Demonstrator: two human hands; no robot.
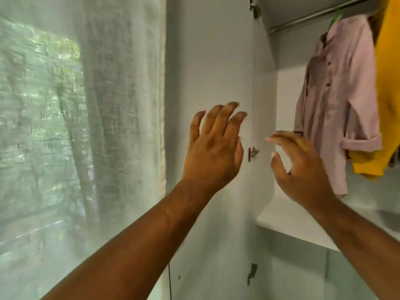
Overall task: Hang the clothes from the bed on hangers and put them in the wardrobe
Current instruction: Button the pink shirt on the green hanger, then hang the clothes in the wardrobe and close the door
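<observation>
The left hand (214, 148) and right hand (303, 167) each show an open, empty grip. The pink shirt (337, 105) hangs far right on the wardrobe rail (303, 20); it looks soft and light, best lifted by its green hanger (335, 19).

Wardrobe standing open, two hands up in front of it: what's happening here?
A person stands at the open wardrobe with both hands raised and empty. The left hand is spread in front of the open door. The right hand, fingers loosely curved, is held near the sleeve of the pink shirt. That shirt hangs on a green hanger from the rail, with a yellow garment beside it.
</observation>
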